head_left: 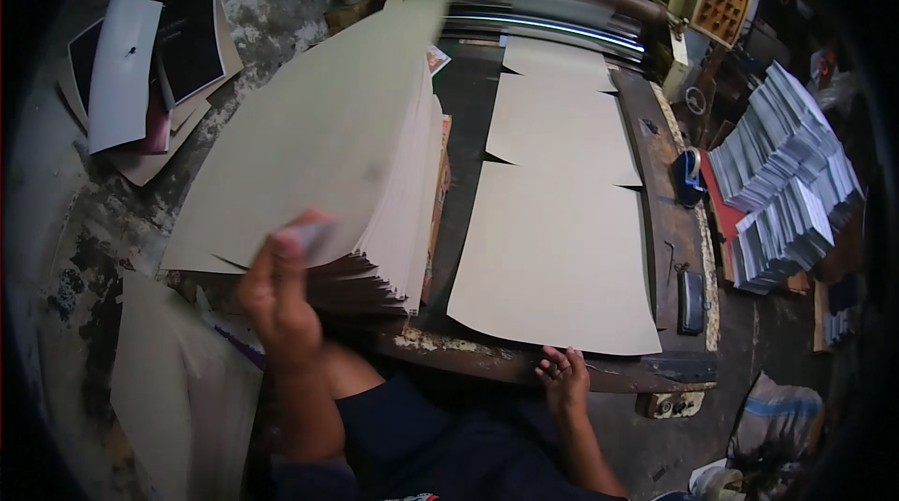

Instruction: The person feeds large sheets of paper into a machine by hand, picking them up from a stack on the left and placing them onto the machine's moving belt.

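My left hand [284, 300] is at the near edge of a tall stack of cream paper sheets [398, 267], its fingers closed and blurred by motion. They pinch the top sheet [300, 117], whose far right corner curls up, smeared. To the right, several overlapping cream sheets [562, 248] lie in a row on a dark machine bed [459, 173], running toward rollers [571, 30] at the far end. Just below the nearest sheet's front edge is my right hand [565, 381], palm up, with loosely curled fingers. Nothing shows in it; its fingertips are close to that edge.
Bundled stacks of printed paper [777, 173] stand at right, beside a blue tape dispenser [688, 178]. Dark printed sheets [192, 23] and a curled white sheet [122, 70] lie on the stained floor at left. More cream sheets [164, 389] lean at lower left.
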{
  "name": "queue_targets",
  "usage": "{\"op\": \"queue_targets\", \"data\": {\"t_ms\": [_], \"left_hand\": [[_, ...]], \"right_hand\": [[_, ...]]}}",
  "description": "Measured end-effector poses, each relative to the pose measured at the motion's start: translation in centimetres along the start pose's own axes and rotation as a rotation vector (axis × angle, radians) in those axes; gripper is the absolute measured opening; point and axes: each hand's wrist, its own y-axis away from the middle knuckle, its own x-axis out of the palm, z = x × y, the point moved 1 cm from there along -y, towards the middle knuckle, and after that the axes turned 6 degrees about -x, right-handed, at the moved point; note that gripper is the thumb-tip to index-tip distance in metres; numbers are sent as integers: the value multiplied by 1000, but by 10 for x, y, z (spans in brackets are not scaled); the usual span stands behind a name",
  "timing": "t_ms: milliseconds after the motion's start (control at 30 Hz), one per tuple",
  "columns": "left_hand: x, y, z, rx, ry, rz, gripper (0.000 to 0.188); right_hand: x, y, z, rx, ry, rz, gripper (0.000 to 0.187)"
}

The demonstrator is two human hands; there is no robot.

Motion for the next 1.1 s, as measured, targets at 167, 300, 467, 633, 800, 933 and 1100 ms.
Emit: {"op": "queue_targets", "data": {"t_ms": [167, 300, 467, 633, 800, 933, 1100], "left_hand": [[7, 17, -19, 569, -171, 527, 16], [13, 39, -35, 562, -217, 862, 15], [30, 62, -27, 601, -321, 978, 27], [-7, 12, -15, 647, -495, 393, 46], [-8, -10, -4, 373, -549, 344, 55], [-1, -4, 9, 226, -532, 286, 46], [8, -1, 4, 172, -468, 246, 37]], "right_hand": [[32, 24, 35, 71, -21, 31, 76], [55, 36, 90, -140, -315, 730, 76], [30, 27, 95, -72, 37, 248, 48], [-23, 19, 40, 70, 201, 205, 32], [-38, 49, 11, 179, 227, 261, 36], [-50, 69, 1, 242, 280, 289, 43], [-43, 91, 5, 293, 339, 275, 44]]}}
